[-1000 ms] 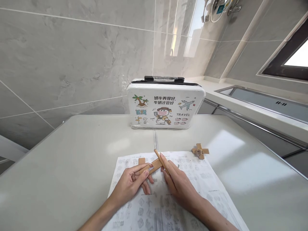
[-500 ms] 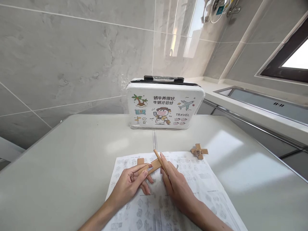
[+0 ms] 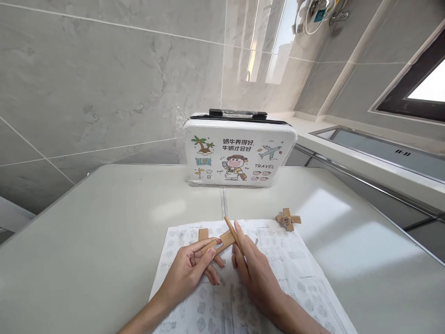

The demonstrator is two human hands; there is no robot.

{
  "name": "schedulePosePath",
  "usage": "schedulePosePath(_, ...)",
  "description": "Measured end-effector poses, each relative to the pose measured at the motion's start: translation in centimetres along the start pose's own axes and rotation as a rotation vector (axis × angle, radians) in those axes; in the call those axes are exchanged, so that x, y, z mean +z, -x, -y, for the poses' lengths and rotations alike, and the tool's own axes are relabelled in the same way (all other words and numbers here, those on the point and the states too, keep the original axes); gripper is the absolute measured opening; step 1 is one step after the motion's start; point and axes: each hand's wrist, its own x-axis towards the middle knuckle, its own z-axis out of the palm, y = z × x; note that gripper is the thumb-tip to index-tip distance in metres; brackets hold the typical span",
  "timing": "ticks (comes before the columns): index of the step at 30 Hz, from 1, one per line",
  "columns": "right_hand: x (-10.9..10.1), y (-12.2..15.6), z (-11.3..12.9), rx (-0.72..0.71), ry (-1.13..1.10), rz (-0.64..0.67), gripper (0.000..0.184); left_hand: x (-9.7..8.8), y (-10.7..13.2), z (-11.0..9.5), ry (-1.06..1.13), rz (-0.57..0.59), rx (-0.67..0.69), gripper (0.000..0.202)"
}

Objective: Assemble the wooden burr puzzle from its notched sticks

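Observation:
My left hand (image 3: 189,271) pinches a flat wooden puzzle bar (image 3: 222,240) between thumb and fingers, just above a printed instruction sheet (image 3: 299,269). My right hand (image 3: 253,269) grips a thinner wooden stick (image 3: 232,228) that crosses the bar at an angle, forefinger stretched along it. The two pieces touch where they cross. A short wooden block (image 3: 203,233) lies on the sheet just left of my fingertips. An assembled wooden cross-shaped puzzle (image 3: 288,219) rests on the table to the right, apart from both hands.
A white case (image 3: 239,153) with cartoon travel pictures and a black handle stands at the table's far edge against the tiled wall. The white table (image 3: 104,232) has a seam down its middle. A counter with a sink (image 3: 385,148) runs along the right.
Both hands have drawn slightly towards me with the wooden pieces still held together; the grip looks the same.

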Motion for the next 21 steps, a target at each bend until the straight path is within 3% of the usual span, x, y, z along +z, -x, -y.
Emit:
schedulePosePath(7, -1.4, -0.3, -0.4, -0.076, -0.03, 0.124, 0.072, -0.4, 0.0, 0.0, -0.047, 0.053, -0.011, 0.067)
schedulePosePath(17, -0.4, 0.0, -0.2, -0.022, -0.037, 0.071, 0.07, 0.1, 0.1, 0.0, 0.01, -0.003, -0.011, 0.059)
schedulePosePath(21, 0.0, 0.3, 0.5, -0.079, -0.045, 0.107, 0.068, 0.6, 0.1, 0.0, 0.029, 0.034, -0.003, 0.053)
